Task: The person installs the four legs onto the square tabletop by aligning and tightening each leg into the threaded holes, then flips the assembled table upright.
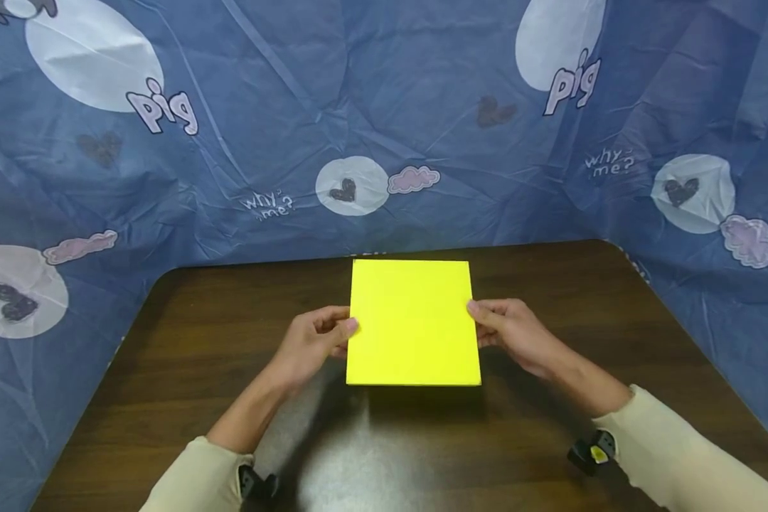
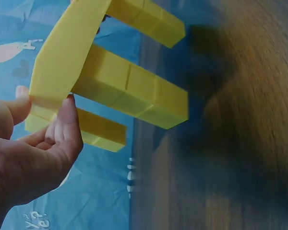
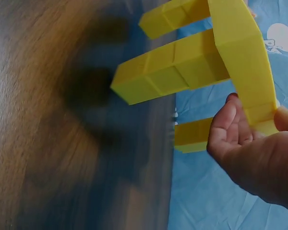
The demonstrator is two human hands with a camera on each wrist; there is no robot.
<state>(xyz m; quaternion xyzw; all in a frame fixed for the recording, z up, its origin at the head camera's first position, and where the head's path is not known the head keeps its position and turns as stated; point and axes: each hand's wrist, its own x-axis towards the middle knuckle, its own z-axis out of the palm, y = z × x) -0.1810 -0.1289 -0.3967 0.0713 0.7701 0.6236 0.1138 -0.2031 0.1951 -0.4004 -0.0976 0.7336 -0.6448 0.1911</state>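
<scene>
A small yellow toy table [image 1: 412, 323] shows its square flat top in the head view. Both wrist views show thick legs built of stacked blocks under it, such as this leg [image 2: 134, 86] and this one [image 3: 170, 62]. The leg ends point at the wooden tabletop and appear raised off it. My left hand [image 1: 310, 341] pinches the left edge of the top, thumb above and fingers curled beneath. At the opposite edge, my right hand [image 1: 515, 331] grips the same way. In the head view the legs are hidden under the top.
The brown wooden table [image 1: 198, 341] lies beneath, with shadows of the held piece on it. A blue printed cloth [image 1: 384, 92] hangs behind and along both sides. Dark wrist devices [image 1: 592, 451] sit at the cream sleeves [image 1: 195, 476].
</scene>
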